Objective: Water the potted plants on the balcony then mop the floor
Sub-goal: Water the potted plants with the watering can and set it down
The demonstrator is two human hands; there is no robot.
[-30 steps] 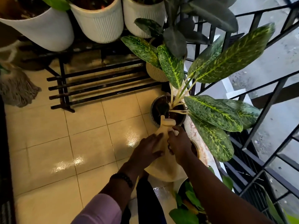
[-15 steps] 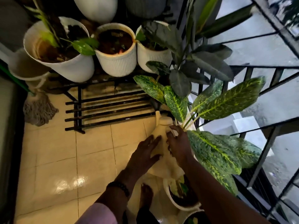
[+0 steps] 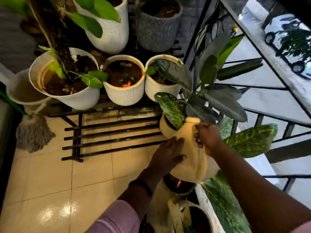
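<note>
— Head view showed what, exactly?

— Both hands were on a cream plastic jug (image 3: pixel 191 158) tipped forward. The right hand (image 3: pixel 207 139) had its fingers curled round the handle near the neck. The left hand (image 3: pixel 168 154) lay flat against the jug's side, fingers straight.

— Where was the jug's mouth?

— Just beside a small cream ribbed pot (image 3: pixel 165 129) holding a speckled leaf, at the foot of the black metal rack (image 3: pixel 107 140).

— And the other plants?

— Three white pots sat in a row on the rack: a large one (image 3: pixel 74 98), a ribbed one (image 3: pixel 124 96) and another (image 3: pixel 159 89). A mop head (image 3: pixel 33 133) rested on the tiled floor (image 3: pixel 50 182) to the left, against a pale bucket (image 3: pixel 25 91).
</note>
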